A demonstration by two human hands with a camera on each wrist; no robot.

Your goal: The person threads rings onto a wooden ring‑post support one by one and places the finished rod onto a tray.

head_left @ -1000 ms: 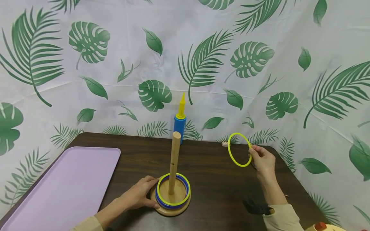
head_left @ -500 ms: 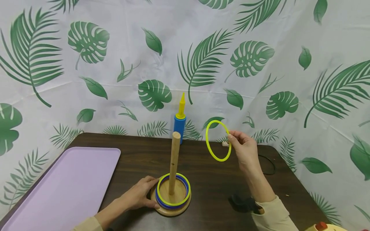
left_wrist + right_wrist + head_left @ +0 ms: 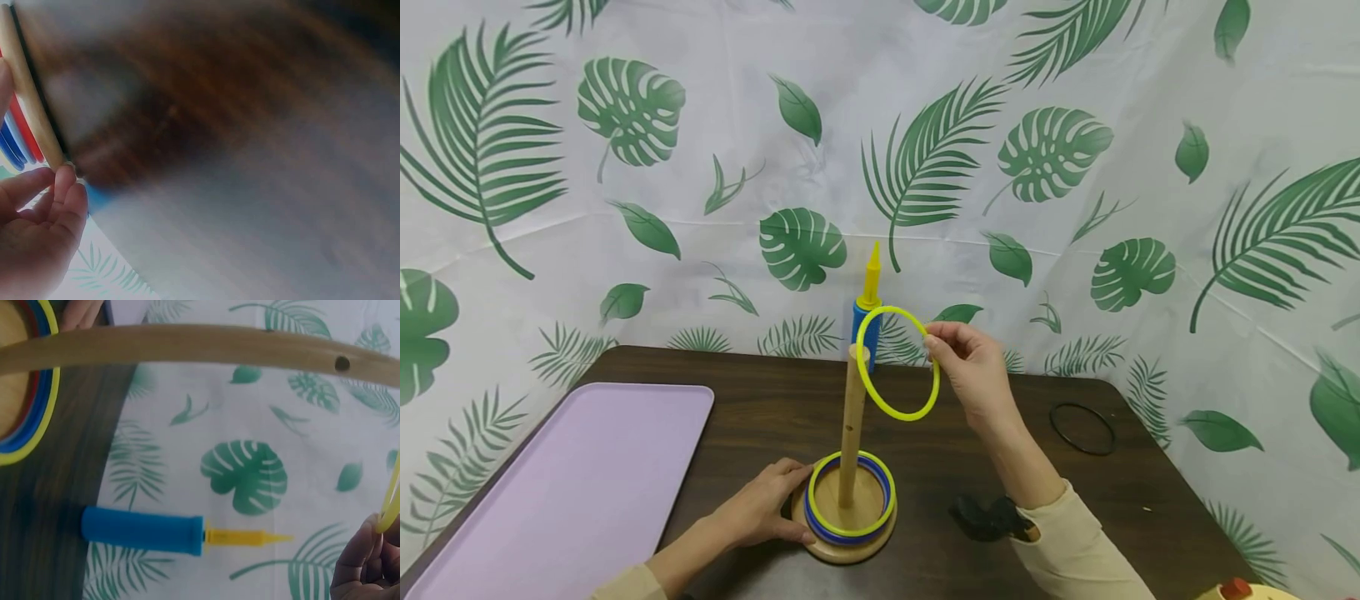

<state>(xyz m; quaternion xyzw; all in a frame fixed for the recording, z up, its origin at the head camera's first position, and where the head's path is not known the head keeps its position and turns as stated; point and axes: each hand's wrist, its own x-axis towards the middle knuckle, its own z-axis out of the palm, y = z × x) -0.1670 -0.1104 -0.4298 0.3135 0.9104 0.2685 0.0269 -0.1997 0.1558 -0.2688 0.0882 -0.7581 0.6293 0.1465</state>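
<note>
Nearest the camera, the left hand (image 3: pixel 765 507) is resting against the round wooden base (image 3: pixel 844 546) of the ring toss stand, thumb and fingers loosely cupping its edge — steadying more than gripping. Stacked rings (image 3: pixel 850 504) are lying on that base around the upright wooden peg (image 3: pixel 853 425); yellow and blue are showing from above, and the blurred left wrist view seems to be showing a red one beneath, though that is hard to confirm.

Further out, the right hand (image 3: pixel 972 375) is pinching a yellow ring (image 3: pixel 898 362) by its right side between thumb and fingertips (image 3: pixel 362 550), holding it in the air, tilted, just beside the top of the peg. The ring is looking thin, light and fairly stiff — probably smooth plastic, so a light pinch on the rim is enough, though it could pivot in that grip.

A black ring (image 3: pixel 1082 428) is lying flat on the tabletop (image 3: pixel 760 408) to the right, a lilac tray (image 3: pixel 557 492) to the left. At the back, a blue and yellow pump (image 3: pixel 867 312) is standing before the leaf-print backdrop (image 3: pixel 700 125).
</note>
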